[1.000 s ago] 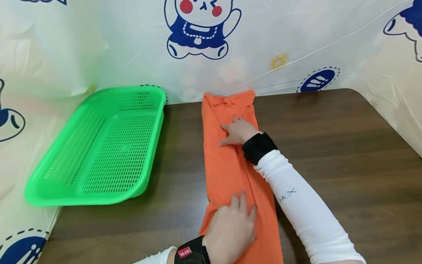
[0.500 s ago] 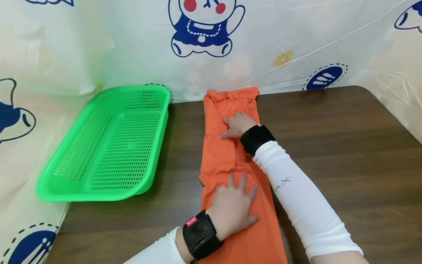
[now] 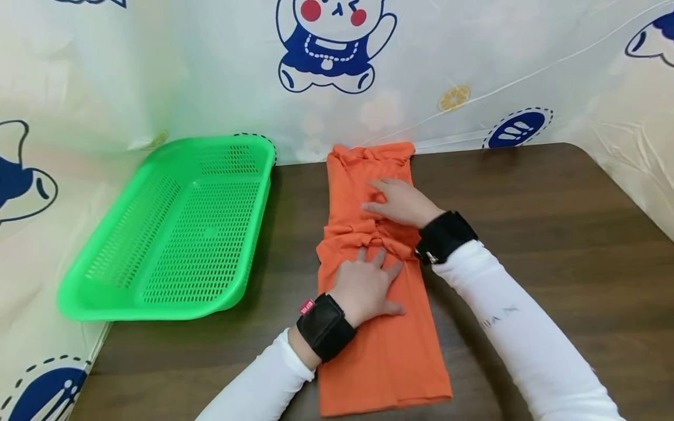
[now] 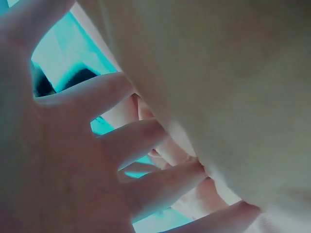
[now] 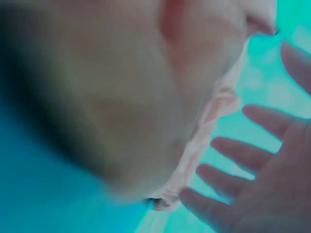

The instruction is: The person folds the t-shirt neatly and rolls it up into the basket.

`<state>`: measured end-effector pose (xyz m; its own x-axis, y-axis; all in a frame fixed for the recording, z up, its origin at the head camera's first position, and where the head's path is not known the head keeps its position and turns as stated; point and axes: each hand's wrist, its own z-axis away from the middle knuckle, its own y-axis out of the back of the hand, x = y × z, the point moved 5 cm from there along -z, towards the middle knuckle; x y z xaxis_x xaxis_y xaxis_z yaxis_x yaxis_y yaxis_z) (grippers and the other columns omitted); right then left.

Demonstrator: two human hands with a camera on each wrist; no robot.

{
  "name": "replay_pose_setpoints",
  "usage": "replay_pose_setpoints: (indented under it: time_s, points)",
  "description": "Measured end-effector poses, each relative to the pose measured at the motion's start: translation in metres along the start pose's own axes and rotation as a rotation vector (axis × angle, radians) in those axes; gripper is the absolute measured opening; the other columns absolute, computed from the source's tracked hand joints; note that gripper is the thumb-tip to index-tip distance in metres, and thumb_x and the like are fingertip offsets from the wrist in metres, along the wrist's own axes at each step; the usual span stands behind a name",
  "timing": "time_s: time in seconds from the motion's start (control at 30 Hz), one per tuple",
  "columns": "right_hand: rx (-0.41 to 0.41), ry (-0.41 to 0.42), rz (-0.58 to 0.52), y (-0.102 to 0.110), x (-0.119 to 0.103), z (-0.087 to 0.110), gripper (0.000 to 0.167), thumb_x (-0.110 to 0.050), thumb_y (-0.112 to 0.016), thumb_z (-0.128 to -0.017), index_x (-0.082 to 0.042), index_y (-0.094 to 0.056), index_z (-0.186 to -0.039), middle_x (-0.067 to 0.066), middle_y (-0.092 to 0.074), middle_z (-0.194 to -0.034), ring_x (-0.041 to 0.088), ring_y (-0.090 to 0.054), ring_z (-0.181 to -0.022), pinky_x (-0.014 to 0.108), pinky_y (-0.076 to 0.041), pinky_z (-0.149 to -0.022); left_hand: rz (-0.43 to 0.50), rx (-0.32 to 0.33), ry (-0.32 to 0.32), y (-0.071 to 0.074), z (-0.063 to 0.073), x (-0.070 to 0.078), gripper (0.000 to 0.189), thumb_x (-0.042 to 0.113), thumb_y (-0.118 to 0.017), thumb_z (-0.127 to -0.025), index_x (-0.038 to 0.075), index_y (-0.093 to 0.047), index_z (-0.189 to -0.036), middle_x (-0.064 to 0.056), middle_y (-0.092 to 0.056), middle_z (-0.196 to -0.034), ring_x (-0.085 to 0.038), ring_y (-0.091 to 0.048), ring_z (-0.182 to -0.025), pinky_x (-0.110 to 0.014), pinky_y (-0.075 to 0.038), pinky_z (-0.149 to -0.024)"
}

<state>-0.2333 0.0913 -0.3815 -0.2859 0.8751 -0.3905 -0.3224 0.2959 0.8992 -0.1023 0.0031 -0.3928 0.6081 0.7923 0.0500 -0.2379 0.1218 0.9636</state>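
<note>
A folded orange garment (image 3: 368, 356) lies lengthwise on the table, its far end near the back edge. Across its middle the cloth is bunched into creases. My left hand (image 3: 364, 289) rests on it just nearer than the creases, fingers spread; in the left wrist view its fingertips (image 4: 192, 171) touch the cloth. Beyond the creases, my right hand (image 3: 402, 202) is over the right side of the garment's far half, with its fingers extended. The right wrist view shows those fingers (image 5: 243, 153) spread beside the cloth; whether they press on it I cannot tell.
A green perforated plastic basket (image 3: 253, 234) stands at the left of the brown wooden table (image 3: 553, 251), with nothing in it. A printed plastic sheet (image 3: 221, 76) hangs behind the table and along its sides.
My left hand has slid forward along the garment, and creases have gathered ahead of it. The garment's near end has come into view. My right hand has shifted slightly to the right.
</note>
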Motion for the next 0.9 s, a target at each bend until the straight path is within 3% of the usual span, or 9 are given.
replay_pose_setpoints:
  time_s: [0.23, 0.33, 0.53, 0.7, 0.9]
  points:
    - [0.232, 0.114, 0.153, 0.0, -0.012, 0.066, 0.061, -0.043, -0.056, -0.084, -0.008, -0.041, -0.132, 0.017, -0.033, -0.137, 0.034, -0.026, -0.127, 0.047, -0.023, -0.1, -0.035, -0.037, 0.06, 0.003, -0.015, -0.02, 0.078, 0.073, -0.047, -0.07, 0.037, -0.031, -0.137, -0.002, -0.024, -0.145, -0.035, -0.024, -0.129, -0.047, -0.044, -0.075]
    - [0.275, 0.133, 0.164, -0.006, -0.019, 0.098, 0.057, -0.041, -0.06, -0.083, -0.009, -0.047, -0.129, 0.015, -0.041, -0.131, 0.032, -0.036, -0.12, 0.048, -0.028, -0.096, -0.027, -0.049, 0.084, 0.004, -0.016, -0.023, 0.079, 0.073, -0.046, -0.07, 0.036, -0.03, -0.138, -0.002, -0.023, -0.145, -0.034, -0.022, -0.13, -0.048, -0.043, -0.076]
    - [0.299, 0.164, 0.153, -0.024, -0.031, 0.155, 0.051, -0.043, -0.062, -0.08, -0.011, -0.057, -0.12, 0.007, -0.052, -0.109, 0.024, -0.048, -0.097, 0.044, -0.039, -0.082, -0.033, -0.009, 0.122, 0.008, -0.01, -0.014, 0.073, 0.066, -0.047, -0.077, 0.028, -0.034, -0.137, -0.006, -0.028, -0.142, -0.034, -0.026, -0.127, -0.051, -0.045, -0.072]
    - [0.279, 0.197, 0.165, -0.039, -0.041, 0.185, 0.056, -0.046, -0.068, -0.073, -0.016, -0.057, -0.119, 0.0, -0.051, -0.105, 0.018, -0.047, -0.093, 0.042, -0.038, -0.079, -0.054, 0.041, 0.098, 0.016, 0.008, -0.008, 0.064, 0.057, -0.052, -0.08, 0.023, -0.042, -0.133, -0.007, -0.036, -0.137, -0.031, -0.032, -0.123, -0.049, -0.046, -0.072]
    - [0.272, 0.261, 0.21, -0.046, -0.055, 0.21, 0.061, -0.052, -0.069, -0.067, -0.018, -0.058, -0.117, -0.003, -0.049, -0.106, 0.018, -0.048, -0.095, 0.043, -0.036, -0.083, -0.054, 0.184, 0.019, 0.024, 0.05, -0.001, 0.062, 0.057, -0.054, -0.079, 0.021, -0.046, -0.129, -0.006, -0.046, -0.126, -0.028, -0.042, -0.113, -0.048, -0.044, -0.075]
